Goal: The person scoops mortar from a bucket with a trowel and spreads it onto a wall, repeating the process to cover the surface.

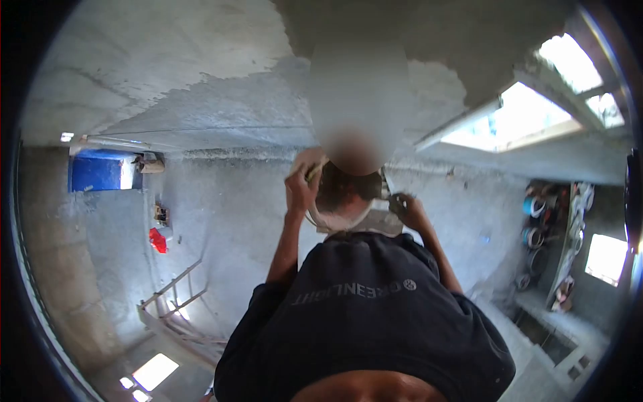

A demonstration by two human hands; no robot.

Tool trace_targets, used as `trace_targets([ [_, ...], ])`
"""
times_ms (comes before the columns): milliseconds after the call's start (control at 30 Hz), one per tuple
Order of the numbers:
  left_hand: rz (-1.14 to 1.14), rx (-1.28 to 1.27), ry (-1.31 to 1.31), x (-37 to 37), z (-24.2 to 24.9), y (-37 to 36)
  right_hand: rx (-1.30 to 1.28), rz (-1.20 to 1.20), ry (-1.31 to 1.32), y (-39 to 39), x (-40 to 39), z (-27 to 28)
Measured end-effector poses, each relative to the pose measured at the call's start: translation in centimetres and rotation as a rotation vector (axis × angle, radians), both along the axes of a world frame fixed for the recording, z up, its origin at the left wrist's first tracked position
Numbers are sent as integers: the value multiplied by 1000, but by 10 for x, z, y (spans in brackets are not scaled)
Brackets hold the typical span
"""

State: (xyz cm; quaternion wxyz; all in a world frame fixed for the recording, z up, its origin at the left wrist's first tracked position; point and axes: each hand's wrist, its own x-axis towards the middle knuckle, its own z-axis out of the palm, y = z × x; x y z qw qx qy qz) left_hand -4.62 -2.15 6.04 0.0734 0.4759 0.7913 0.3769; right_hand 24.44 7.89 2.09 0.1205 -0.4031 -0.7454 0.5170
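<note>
Grey wall, ten to two o'clock: dark, damp-looking patch at one, paler stretches at eleven; coating looks partial, amount left unclear. Black shirt at six. Wooden frame at eight. Tub at dial's centre, dark stuff inside. Left hand, tub's ten o'clock, fingers clasping rim. Right hand, tub's three o'clock, fingers bent; grasp cannot be told. Red thing at nine.

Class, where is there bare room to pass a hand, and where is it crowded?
Two stretches of grey surface look mostly bare: one between the red item and the left hand, one between the right hand and the buckets. It is crowded between the hands and around the buckets.
</note>
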Motion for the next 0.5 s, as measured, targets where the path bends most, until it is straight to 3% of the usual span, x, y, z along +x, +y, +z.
trace_targets([
  [33,-15,-46,-24,-3,24,4,139,22,-68,0,-6,-1],
  [167,-83,-29,-10,-16,73,19,88,67,-1,19,-30,27],
  [367,-99,-144,12,-2,129,39,257,174,-301,25,-50,53],
  [433,-122,-172,52,1,140,41,337,300,-526,21,-53,69],
  [500,-154,-154,68,7,149,43,331,283,-502,15,-56,74],
])
